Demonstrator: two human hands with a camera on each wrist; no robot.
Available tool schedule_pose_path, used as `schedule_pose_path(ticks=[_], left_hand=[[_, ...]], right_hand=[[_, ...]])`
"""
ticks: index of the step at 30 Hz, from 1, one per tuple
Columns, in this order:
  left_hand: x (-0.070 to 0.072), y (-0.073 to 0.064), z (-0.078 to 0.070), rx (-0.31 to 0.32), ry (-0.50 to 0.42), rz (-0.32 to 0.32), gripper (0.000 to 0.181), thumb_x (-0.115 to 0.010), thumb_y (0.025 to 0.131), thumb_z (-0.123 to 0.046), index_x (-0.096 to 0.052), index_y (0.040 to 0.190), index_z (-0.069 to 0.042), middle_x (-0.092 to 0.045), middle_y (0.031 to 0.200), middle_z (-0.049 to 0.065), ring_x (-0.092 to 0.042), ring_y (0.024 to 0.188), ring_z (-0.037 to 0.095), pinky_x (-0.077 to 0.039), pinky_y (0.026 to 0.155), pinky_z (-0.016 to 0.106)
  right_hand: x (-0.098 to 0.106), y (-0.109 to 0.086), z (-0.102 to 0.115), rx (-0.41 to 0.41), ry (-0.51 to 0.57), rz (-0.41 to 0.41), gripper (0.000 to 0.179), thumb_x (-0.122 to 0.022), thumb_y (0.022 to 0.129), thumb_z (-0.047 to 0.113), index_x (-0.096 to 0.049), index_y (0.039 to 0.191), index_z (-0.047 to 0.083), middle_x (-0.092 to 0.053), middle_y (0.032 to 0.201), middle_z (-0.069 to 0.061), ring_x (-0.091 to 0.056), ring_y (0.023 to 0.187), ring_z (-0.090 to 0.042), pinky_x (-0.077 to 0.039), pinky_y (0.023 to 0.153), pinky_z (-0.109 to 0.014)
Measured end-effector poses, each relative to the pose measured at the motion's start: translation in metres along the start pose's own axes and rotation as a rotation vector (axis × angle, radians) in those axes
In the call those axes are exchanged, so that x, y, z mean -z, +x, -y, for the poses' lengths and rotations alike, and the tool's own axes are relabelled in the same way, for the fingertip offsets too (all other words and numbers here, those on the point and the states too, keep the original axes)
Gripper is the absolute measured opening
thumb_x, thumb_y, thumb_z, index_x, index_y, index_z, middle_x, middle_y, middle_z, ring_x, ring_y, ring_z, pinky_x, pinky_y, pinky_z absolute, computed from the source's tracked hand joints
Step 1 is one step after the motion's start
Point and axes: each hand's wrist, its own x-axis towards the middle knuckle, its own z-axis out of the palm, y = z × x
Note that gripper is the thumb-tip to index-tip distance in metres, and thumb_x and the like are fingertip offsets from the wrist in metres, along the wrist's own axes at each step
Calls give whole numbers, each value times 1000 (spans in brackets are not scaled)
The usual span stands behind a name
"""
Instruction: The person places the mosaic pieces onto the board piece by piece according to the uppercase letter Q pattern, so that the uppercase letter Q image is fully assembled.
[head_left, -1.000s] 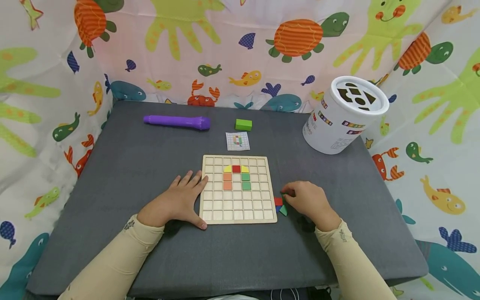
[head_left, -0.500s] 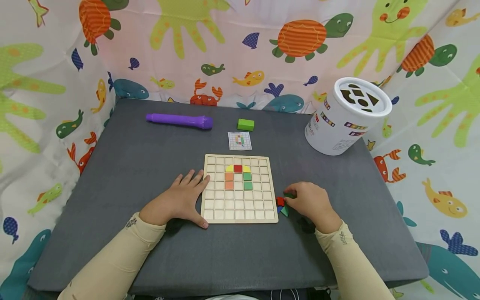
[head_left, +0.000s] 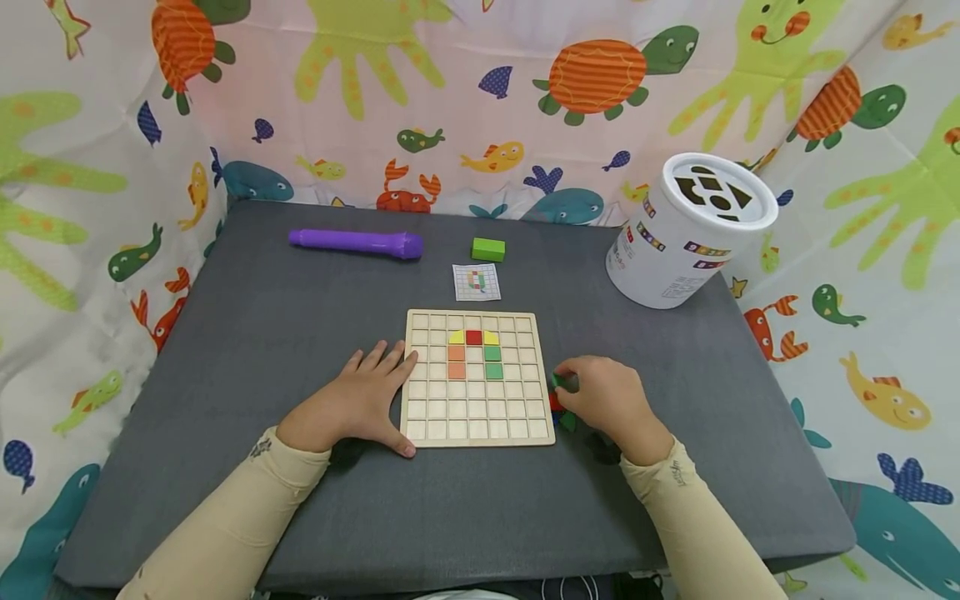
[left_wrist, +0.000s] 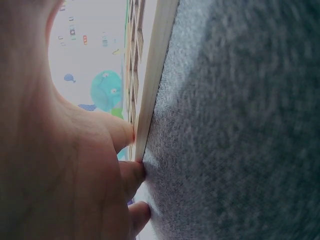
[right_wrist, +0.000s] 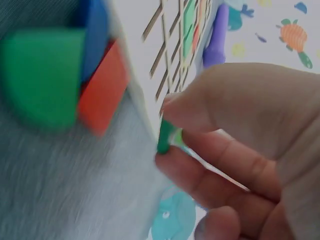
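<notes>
A wooden grid board [head_left: 477, 433] lies on the grey table, with a red tile [head_left: 474, 337], yellow corner tiles, orange tiles [head_left: 457, 362] and green tiles [head_left: 492, 362] set in its cells. Along its left edge my left hand [head_left: 358, 408] rests with fingers spread, fingertips on the rim. Just off the right edge, my right hand [head_left: 607, 400] pinches a small green tile [right_wrist: 164, 135] between thumb and finger, close to the board's side. Under and beside that hand lie a loose red tile [right_wrist: 105, 92], a blue tile [right_wrist: 95, 45] and a green round-cornered tile [right_wrist: 45, 77].
Behind the board is a small pattern card [head_left: 477, 283] with a green block [head_left: 488, 249] behind it. A purple tube [head_left: 356, 242] lies at the back left. The white canister [head_left: 675, 242], its lid cut with shaped holes, stands at the back right. Printed cloth [head_left: 465, 92] hangs behind.
My right hand has moved slightly left, nearer the board's edge, bringing the pinched green tile into clearer view. My left hand keeps its place on the board.
</notes>
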Motion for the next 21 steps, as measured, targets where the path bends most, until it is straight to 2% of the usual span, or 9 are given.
schedule_pose_path(ticks=[2,5,9,12,17,21], left_hand=[[0,0,0,-2,-5,0,153,-89,60,-82,-16,172,-8,-8,176,22,-2,161,47,-6,124,69],[0,0,0,0,-2,-2,153,-90,60,-80,-16,172,-7,-8,176,22,-2,161,47,-6,124,70],[1,0,1,5,7,-2,153,-89,60,-80,-15,172,-8,-8,176,21,-3,161,47,-7,124,70],[1,-1,0,2,6,-5,152,-90,61,-80,-15,172,-7,-8,176,22,-3,161,47,-8,123,70],[0,-1,1,3,10,0,152,-90,61,-79,-15,172,-8,-6,177,21,-1,161,47,-7,124,69],[1,-1,1,5,12,-1,152,-90,61,-80,-15,172,-8,-7,177,20,-2,161,47,-7,124,68]], right_hand=[[-2,3,10,43,5,-17,18,-87,88,23,-85,104,16,-79,103,-1,-56,61,-10,-44,45,-32],[-5,9,25,98,1,-26,16,-88,88,22,-85,102,18,-79,106,-1,-51,60,-10,-42,45,-31],[-11,19,46,159,-4,-9,16,-87,87,20,-85,104,20,-79,108,0,-65,77,-12,-52,55,-34],[-15,26,62,216,-9,7,16,-86,88,20,-86,104,21,-80,111,0,-73,90,-15,-55,58,-35],[-24,36,83,329,-51,22,15,-86,89,21,-87,103,23,-79,111,6,-75,98,-14,-57,58,-35],[-30,43,96,383,-52,40,14,-88,89,22,-87,102,24,-79,109,10,-74,98,-12,-59,64,-33]])
